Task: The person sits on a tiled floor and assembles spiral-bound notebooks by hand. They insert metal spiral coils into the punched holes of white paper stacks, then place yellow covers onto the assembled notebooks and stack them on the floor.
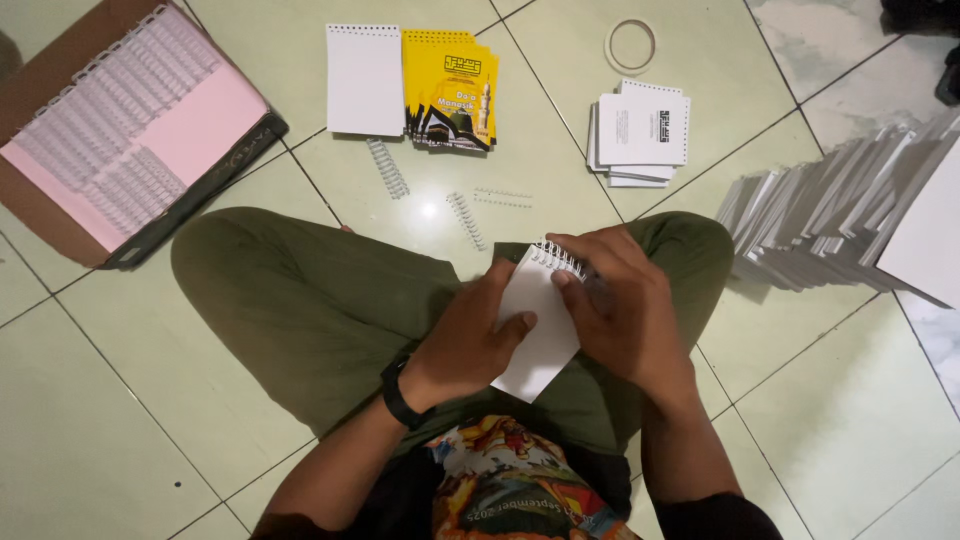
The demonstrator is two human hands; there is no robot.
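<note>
1. I see the small white wire-bound notepad (540,325) held over the lap, its long axis tilted, wire spine at the far upper end.
2. My left hand (470,345) grips its near-left edge, fingers closed on the paper.
3. My right hand (625,305) is nearer the spine, fingers (570,282) pinched narrow on the white wire coil (557,257).
4. Beyond the fingers, loose white wire binding coils (465,220) lie on the pale tiled floor (100,420).
</note>
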